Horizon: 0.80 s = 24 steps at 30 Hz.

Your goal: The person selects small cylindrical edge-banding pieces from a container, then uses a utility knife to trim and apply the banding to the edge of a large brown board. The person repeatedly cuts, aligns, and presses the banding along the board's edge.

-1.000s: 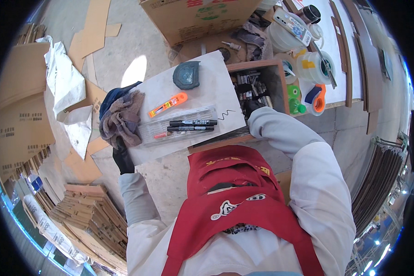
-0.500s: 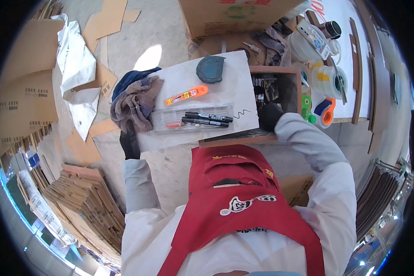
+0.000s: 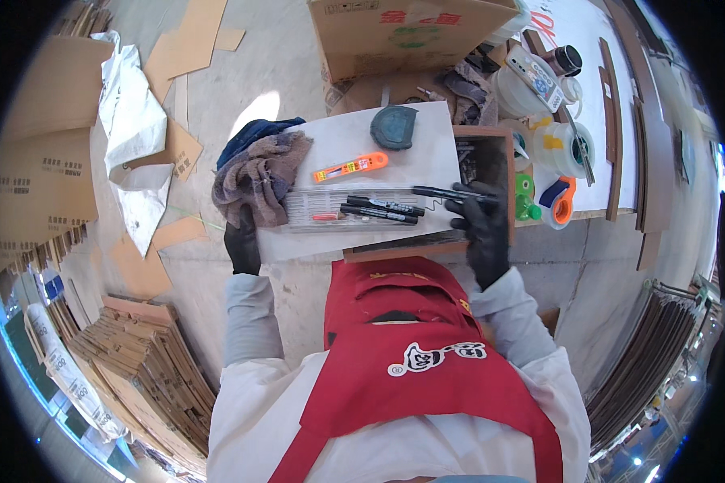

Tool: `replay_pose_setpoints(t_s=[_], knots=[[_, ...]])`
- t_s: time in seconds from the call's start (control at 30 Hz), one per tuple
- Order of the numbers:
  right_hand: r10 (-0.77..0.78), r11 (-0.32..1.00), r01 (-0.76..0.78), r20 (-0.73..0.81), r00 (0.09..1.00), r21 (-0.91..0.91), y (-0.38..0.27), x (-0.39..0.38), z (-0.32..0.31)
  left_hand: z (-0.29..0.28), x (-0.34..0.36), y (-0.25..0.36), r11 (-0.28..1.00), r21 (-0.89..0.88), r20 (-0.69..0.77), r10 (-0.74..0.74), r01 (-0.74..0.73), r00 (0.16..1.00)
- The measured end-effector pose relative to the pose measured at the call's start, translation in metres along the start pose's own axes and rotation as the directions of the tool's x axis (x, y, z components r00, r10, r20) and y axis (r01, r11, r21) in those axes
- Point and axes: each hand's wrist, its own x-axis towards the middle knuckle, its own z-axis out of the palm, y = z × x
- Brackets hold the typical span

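Observation:
My right hand (image 3: 485,235), in a black glove, pinches a black marker (image 3: 443,193) above the right edge of a white board (image 3: 334,137). At the board's left edge, my gloved left hand (image 3: 242,245) grips it, its fingers partly hidden by a brown-grey rag (image 3: 258,179). On the board lie a clear plastic case (image 3: 302,211), a pair of black markers (image 3: 383,209) and a small red stick (image 3: 328,216). Farther up are an orange flat tool (image 3: 350,167) and a dark green rounded object (image 3: 393,127). The board partly covers an open wooden drawer (image 3: 507,165).
A cardboard box (image 3: 411,36) stands at the far side. Tape rolls (image 3: 560,149), an orange tape dispenser (image 3: 562,203), a green bottle (image 3: 525,197) and a phone (image 3: 533,76) sit at right. Stacked cardboard (image 3: 141,350) is at lower left.
My right hand has come up out of the drawer with a black marker in it. The board has shifted right over the drawer with my left hand and the things on it.

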Motion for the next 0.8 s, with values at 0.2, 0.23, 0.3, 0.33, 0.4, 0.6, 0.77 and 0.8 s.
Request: replay_pose_setpoints(t_s=[0.2,0.23,0.3,0.33,0.4,0.6,0.77,0.8], knots=[[0.110,0.994,-0.109,0.064,0.992,-0.022,0.019,-0.012,0.046,0.003,-0.001,0.022,1.000,-0.015,0.053,-0.024,0.024,0.998],[0.097,0.995,-0.096,0.022,0.995,-0.040,0.020,-0.011,0.045,0.002,-0.002,0.023,1.000,0.002,0.047,-0.013,0.013,0.999],[0.074,0.994,-0.078,-0.056,0.996,-0.076,0.019,-0.008,0.039,0.000,-0.003,0.023,0.999,0.040,0.028,0.005,-0.006,1.000],[0.069,0.988,-0.085,-0.124,0.990,-0.127,0.012,-0.010,0.034,-0.001,-0.002,0.024,0.999,0.035,0.036,0.010,-0.011,0.999],[0.068,0.982,-0.091,-0.137,0.988,-0.164,0.015,-0.005,0.024,-0.001,-0.003,0.026,1.000,0.024,0.061,0.015,-0.016,0.998],[0.111,0.947,-0.072,0.111,0.988,-0.314,0.013,0.001,0.040,0.001,-0.003,0.025,0.999,0.051,0.049,0.017,-0.019,0.999],[-0.495,0.540,0.339,0.035,0.868,-0.770,0.033,0.026,-0.003,0.002,-0.005,0.030,0.997,0.076,0.019,-0.031,0.030,0.999],[-0.580,0.454,0.379,0.055,0.813,-0.806,0.029,0.030,-0.014,0.003,-0.005,0.033,0.995,0.081,0.020,-0.052,0.050,0.998]])
